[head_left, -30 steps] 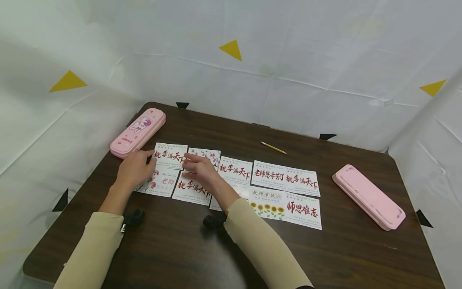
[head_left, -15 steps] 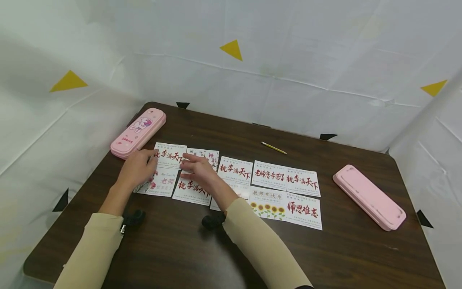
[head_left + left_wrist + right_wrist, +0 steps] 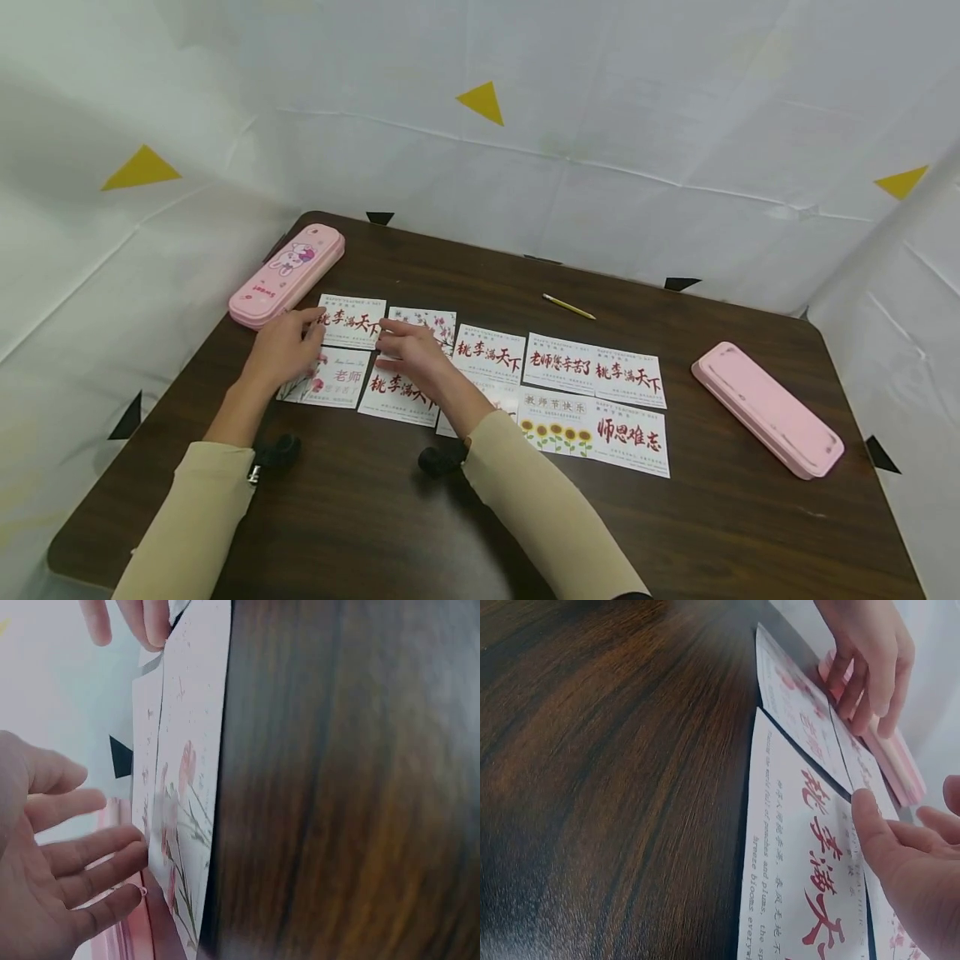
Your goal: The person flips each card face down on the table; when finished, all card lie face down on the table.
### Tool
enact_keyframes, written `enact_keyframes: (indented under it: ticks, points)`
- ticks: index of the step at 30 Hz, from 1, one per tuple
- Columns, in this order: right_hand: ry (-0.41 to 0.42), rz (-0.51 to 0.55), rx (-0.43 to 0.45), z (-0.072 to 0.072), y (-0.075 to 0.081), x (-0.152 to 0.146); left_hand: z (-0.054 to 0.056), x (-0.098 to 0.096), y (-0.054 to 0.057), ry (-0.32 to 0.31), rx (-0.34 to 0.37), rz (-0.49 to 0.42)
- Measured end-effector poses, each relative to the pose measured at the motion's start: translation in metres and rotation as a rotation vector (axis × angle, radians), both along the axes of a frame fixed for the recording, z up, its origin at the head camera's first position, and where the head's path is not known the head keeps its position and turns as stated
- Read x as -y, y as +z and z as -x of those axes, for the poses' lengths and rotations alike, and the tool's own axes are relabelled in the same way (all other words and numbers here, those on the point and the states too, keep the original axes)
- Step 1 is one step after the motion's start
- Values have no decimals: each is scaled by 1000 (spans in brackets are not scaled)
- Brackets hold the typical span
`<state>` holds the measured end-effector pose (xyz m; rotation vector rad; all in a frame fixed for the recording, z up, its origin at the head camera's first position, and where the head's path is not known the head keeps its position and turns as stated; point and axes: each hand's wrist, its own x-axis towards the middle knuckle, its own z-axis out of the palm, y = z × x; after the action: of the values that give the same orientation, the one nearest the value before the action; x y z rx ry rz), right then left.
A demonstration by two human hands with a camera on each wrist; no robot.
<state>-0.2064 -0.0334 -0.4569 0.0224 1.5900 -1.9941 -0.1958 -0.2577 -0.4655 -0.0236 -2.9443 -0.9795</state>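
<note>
Greeting cards with Chinese writing lie flat in two rows on a dark wooden table. My left hand [image 3: 283,354] has its fingertips at the left edge of the far-left card [image 3: 352,310], which bears red characters. At that card's right edge are the fingertips of my right hand [image 3: 420,354], partly covering a flowered card [image 3: 429,318]. Below lie a pink-flowered card [image 3: 341,387] and another red-lettered card [image 3: 393,406]. In the left wrist view, the left hand's fingers [image 3: 112,859] are spread and loosely bent. The right wrist view shows the right thumb [image 3: 866,810] over the cards' seam.
A pink pencil case [image 3: 288,271] with a rabbit picture stands beyond the left hand. Another pink case [image 3: 767,408] lies at the right. A yellow pencil [image 3: 568,307] lies behind the rows. More cards [image 3: 628,433] continue rightward. White sheeting [image 3: 637,108] surrounds the table.
The far-left red-lettered card has shifted slightly left and away, and the flowered card beside it slightly left. My right hand has moved a little left; the left hand has barely moved.
</note>
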Motion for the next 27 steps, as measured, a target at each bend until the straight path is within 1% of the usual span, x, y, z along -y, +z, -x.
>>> enact_keyframes:
  ticks: [3, 5, 8, 11, 13, 14, 17, 20, 21, 23, 25, 27]
  points:
    - [-13, 25, 13, 0, 0, 1, 1, 1, 1, 50, 2, -101]
    - [-17, 47, 20, 0, 1, 2, 2, 1, 2, 99, 9, -179]
    - [-18, 46, 18, 0, 1, 4, 2, 3, 5, 177, 20, -286]
    - [-27, 43, 15, 0, 2, 4, 2, 5, 8, 242, 64, -382]
    - [-40, 43, 7, 0, 2, 4, 3, 6, 9, 268, 94, -449]
    - [-46, 46, 2, 1, 1, 3, 9, 11, -2, 281, 91, -480]
    - [-70, 22, -41, 2, -2, 4, 10, 13, -3, 314, 107, -605]
    - [-117, -50, -126, 2, -4, 5, 8, 14, -5, 330, 67, -716]
    - [-140, -84, -160, 1, -5, 6, 2, 10, 6, 328, 64, -744]
    - [-191, -159, -220, 0, -5, 7, 1, 9, 5, 321, 26, -770]
    - [-232, -217, -255, -2, -4, 7, -1, 8, 5, 310, -3, -752]
    - [-262, -262, -279, -3, -4, 9, -2, 6, 4, 314, -33, -722]
